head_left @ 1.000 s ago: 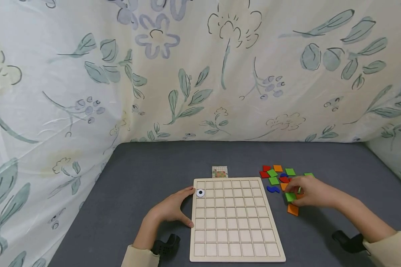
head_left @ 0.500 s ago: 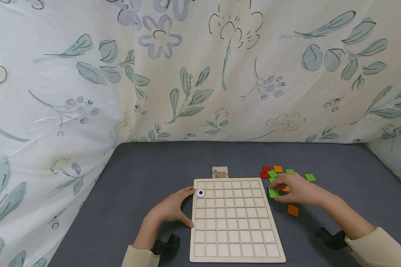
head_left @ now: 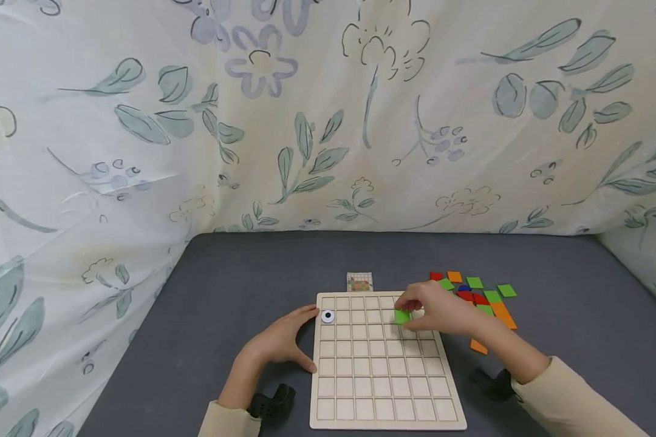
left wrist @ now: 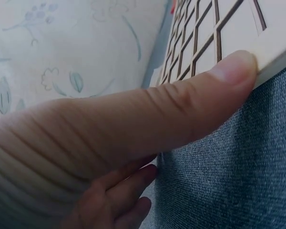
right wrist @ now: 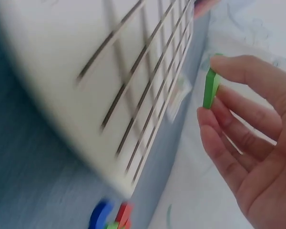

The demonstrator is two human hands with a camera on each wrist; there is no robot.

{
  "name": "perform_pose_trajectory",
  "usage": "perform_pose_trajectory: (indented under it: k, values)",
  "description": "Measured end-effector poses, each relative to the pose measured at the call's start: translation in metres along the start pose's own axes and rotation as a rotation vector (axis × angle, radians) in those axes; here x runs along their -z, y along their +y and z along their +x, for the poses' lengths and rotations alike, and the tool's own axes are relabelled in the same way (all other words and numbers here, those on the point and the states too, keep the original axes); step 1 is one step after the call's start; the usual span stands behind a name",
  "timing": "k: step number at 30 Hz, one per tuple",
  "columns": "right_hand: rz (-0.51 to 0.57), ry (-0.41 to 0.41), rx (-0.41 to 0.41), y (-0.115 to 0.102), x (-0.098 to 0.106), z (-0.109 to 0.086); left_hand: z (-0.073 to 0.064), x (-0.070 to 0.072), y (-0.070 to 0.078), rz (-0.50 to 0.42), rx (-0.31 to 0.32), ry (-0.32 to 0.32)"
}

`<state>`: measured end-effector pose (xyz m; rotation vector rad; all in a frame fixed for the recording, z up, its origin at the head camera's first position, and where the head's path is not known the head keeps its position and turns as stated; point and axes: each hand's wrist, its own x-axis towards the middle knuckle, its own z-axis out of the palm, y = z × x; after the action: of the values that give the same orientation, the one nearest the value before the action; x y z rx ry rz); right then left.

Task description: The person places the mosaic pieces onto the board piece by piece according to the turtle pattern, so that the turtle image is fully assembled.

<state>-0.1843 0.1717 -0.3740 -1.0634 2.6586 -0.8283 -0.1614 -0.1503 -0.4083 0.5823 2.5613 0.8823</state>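
A pale wooden grid board (head_left: 382,364) lies on the dark table. My left hand (head_left: 281,340) rests at its left edge, thumb and fingers spread and touching the side; the left wrist view shows the thumb (left wrist: 233,71) against the rim. Between thumb and fingertips, my right hand (head_left: 443,308) pinches a green square tile (head_left: 401,317) above the upper right part of the board. In the right wrist view that green tile (right wrist: 210,89) is seen edge-on, apart from the board. A white round piece with a black dot (head_left: 328,316) sits in a cell at the upper left.
To the right of the board lie several loose tiles, among them an orange tile (head_left: 478,346), a green tile (head_left: 507,291) and red tiles (head_left: 464,296). A small picture card (head_left: 359,281) lies behind the board. A floral cloth (head_left: 328,121) hangs at the back.
My right hand has moved left from the loose tiles to over the board, carrying the green tile. My left hand has stayed at the board's edge.
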Motion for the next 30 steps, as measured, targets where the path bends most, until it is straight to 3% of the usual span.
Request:
perform_pose_trajectory:
  k: [8, 19, 30]
  values:
    - [0.059, 0.019, 0.006, -0.026, -0.016, 0.025, 0.002, -0.001, -0.001, -0.008, 0.002, -0.006]
    - [0.101, -0.011, -0.003, -0.038, -0.043, 0.052, 0.003, -0.004, -0.005, -0.078, 0.023, -0.011]
    - [0.063, -0.026, 0.11, -0.045, -0.068, 0.074, 0.003, -0.003, -0.004, -0.058, 0.0, -0.016]
